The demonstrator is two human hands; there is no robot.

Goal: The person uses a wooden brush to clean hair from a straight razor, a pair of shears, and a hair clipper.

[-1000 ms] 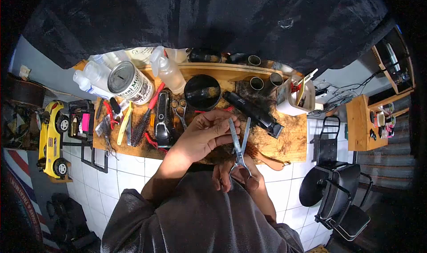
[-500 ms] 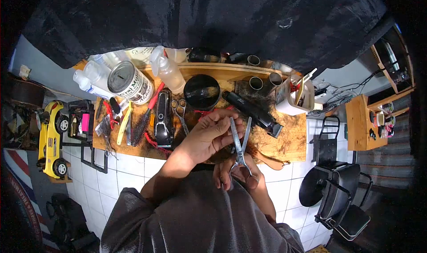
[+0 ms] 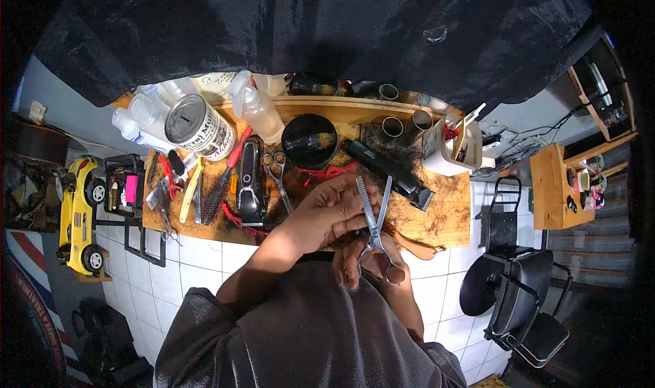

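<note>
1. While looking past the left hand (image 3: pixel 329 214) and right hand (image 3: pixel 372 257), see one wooden counter (image 3: pixel 447 217), strewn with dark hair.
2. Count one printed can (image 3: pixel 211 139) and one spray bottle (image 3: pixel 263 122) well beyond the left hand, then one black bowl (image 3: pixel 300 157), nearer.
3. Count two clippers (image 3: pixel 389 173): one left of the left hand, one beyond the right.
4. Count two hairbrushes (image 3: pixel 417 249): one farther left of the left hand, one just right of the right.
5. Count one pair of thinning scissors (image 3: pixel 374 236), gripped in the right hand by the loops, blades parted. Curls the left hand partway beside the toothed blade; cannot tell if touching.
6. Seems to be at handling the parted blades; for closing, calls for left fingertips kept clear.
</note>
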